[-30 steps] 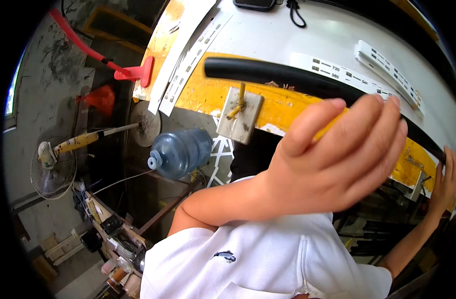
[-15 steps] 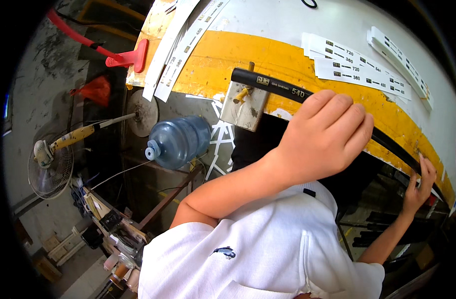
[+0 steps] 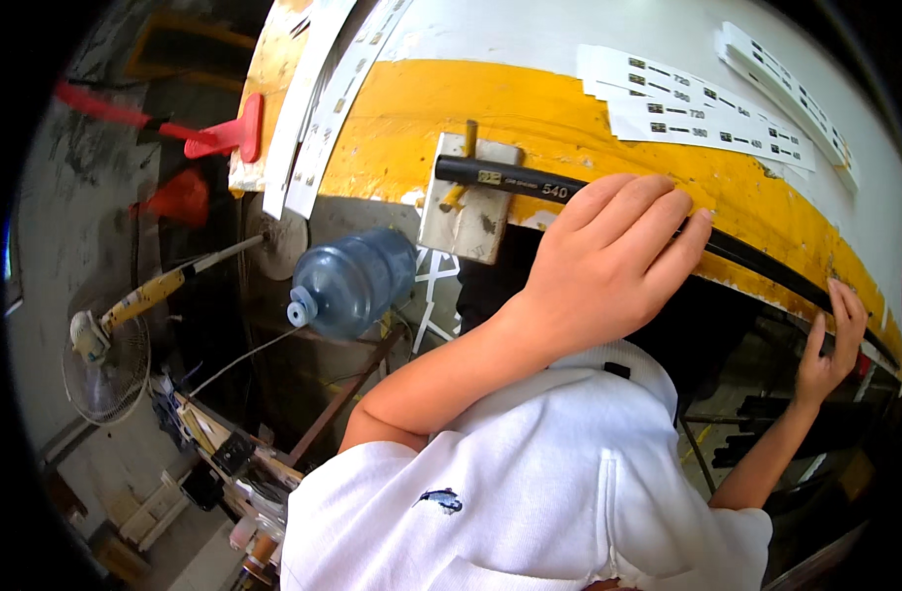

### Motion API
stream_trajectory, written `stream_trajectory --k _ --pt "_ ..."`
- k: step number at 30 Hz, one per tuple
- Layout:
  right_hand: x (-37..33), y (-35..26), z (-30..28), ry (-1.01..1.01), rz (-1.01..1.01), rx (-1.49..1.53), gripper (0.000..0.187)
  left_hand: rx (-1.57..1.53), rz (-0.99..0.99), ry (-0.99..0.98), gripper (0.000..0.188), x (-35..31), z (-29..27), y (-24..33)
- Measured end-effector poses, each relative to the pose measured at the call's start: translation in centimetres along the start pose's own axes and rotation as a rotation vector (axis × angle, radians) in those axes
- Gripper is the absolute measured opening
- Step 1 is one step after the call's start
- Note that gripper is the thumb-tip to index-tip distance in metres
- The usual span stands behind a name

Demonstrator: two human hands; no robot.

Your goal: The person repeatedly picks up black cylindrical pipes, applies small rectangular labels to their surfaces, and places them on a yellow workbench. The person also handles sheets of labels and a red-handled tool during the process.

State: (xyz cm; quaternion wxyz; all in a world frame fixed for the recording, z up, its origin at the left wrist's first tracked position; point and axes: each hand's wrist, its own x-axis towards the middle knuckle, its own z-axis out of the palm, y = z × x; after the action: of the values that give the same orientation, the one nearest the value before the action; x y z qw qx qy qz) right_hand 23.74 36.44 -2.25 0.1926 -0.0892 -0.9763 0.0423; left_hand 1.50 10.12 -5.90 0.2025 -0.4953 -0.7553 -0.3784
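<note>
A cluttered workshop with a grey floor surrounds the bench [image 3: 530, 94], whose top is white on the far side and worn yellow along the near edge. A black tube [image 3: 515, 179] runs along that near edge, from the middle of the scene toward the right. Its left end crosses a pale metal plate [image 3: 475, 234], covering part of it; a yellow peg [image 3: 471, 140] shows on the tube's far side.

The left hand [image 3: 613, 258] is closed over the tube, fingers bent across it, hiding a stretch from view. The right hand [image 3: 837, 340] touches the tube farther right, its thumb apart from the fingers; I cannot tell how firmly it grips.

Beyond the tube, printed white labels [image 3: 692, 103] lie fanned out, with a stack of strips [image 3: 796, 103] to their right. Long white strips [image 3: 325, 123] cover the bench's left end, beside a red T-shaped handle [image 3: 236, 138]. Left of the near edge and below the bench are a blue water jug [image 3: 357, 281] on its side and, farther left, a fan [image 3: 106, 369].
</note>
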Motion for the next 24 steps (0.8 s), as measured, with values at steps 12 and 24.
stream_trajectory --k 12,24 --pt "11.4 -7.7 2.5 0.06 0.005 0.206 0.023 -0.069 -0.121 -0.292 0.023 5.1 -4.9 -1.2" --pt "11.7 -9.2 2.3 0.183 0.105 0.269 0.015 0.452 -0.073 -0.855 0.028 11.4 -1.0 -2.8"
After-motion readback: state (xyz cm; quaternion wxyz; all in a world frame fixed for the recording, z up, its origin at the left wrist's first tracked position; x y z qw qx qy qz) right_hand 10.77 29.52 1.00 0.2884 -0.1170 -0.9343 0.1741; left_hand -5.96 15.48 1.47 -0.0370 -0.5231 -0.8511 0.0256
